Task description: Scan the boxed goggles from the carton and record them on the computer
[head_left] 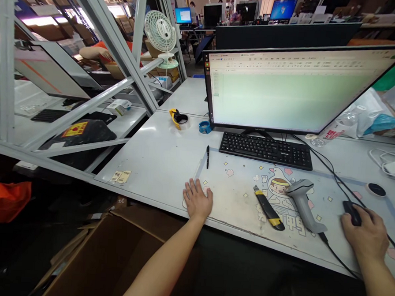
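Observation:
My left hand (pixel 198 201) lies flat near the desk's front edge, fingers spread, with nothing in it. Just beyond its fingertips is a black pen (pixel 208 157). At the right, my right hand (pixel 367 232) rests over a black computer mouse (pixel 352 212), its fingers curled round it. Between the hands lie a black and yellow utility knife (pixel 269 208) and a grey barcode scanner (pixel 305 204) on a printed desk mat (pixel 231 194). A black keyboard (pixel 265 150) sits below a large monitor (pixel 286 91), which shows a spreadsheet-like window.
Behind the pen are a yellow and black tape dispenser (pixel 178 119) and a blue tape roll (pixel 204 127). A plastic bottle (pixel 332 128) lies beside the monitor. An open cardboard box (pixel 112 254) stands below the desk. Grey frame bars (pixel 113 42) with a fan (pixel 160 31) rise at left.

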Available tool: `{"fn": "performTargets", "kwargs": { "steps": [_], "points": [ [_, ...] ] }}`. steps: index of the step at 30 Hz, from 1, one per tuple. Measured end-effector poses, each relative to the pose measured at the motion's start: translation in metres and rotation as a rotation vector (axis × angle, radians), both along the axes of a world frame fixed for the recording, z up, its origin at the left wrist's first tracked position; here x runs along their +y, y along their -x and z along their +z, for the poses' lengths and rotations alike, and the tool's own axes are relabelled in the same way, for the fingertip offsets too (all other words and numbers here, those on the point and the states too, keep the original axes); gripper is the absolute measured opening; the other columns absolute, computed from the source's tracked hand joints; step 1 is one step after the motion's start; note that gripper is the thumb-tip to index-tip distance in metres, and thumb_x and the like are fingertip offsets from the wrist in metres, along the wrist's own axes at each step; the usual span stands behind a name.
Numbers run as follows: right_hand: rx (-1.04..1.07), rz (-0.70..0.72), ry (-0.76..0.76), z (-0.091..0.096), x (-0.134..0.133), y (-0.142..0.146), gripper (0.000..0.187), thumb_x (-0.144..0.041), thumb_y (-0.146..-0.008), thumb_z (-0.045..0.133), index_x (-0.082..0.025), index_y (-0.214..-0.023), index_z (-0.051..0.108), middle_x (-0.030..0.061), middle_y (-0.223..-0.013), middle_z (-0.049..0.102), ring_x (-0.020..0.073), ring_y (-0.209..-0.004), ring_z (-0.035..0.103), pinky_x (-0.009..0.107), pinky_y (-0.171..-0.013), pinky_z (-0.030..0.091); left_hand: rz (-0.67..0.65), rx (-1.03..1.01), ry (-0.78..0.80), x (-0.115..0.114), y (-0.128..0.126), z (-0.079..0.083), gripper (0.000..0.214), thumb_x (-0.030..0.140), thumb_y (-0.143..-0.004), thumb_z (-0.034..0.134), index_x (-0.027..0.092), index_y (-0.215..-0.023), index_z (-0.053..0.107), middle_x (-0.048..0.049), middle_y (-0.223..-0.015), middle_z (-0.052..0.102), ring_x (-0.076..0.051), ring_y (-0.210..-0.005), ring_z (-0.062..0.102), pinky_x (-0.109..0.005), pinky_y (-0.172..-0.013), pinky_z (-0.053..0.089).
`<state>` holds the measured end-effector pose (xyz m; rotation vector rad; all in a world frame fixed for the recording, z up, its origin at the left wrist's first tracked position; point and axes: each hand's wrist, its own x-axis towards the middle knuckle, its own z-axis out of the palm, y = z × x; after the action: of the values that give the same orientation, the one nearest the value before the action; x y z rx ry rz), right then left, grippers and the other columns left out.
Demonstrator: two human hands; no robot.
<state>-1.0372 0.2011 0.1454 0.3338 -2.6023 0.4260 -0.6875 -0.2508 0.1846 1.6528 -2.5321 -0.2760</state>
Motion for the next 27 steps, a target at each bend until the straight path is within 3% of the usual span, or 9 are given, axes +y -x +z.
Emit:
{"fn": "performTargets", "kwargs": {
  "steps": [27],
  "points": [
    [0.038, 0.017, 0.044, 0.0026, -0.0030, -0.0016, 0.062, -0.060, -0.097, 0.054, -0.023, -0.140, 0.079, 0.0138, -0.151, 0.071, 0.0398, -0.135, 0.072, 0.052, -0.106, 0.059, 0.001, 0.026, 0.008, 0.0002, -0.0003, -0.0012, 0.074, 0.042, -0.111, 0.043, 0.004, -0.174, 0.048, -0.0229, -0.185, 0.033, -0.042, -0.174, 0.029, -0.061, -0.142, 0.021]
  ]
}}
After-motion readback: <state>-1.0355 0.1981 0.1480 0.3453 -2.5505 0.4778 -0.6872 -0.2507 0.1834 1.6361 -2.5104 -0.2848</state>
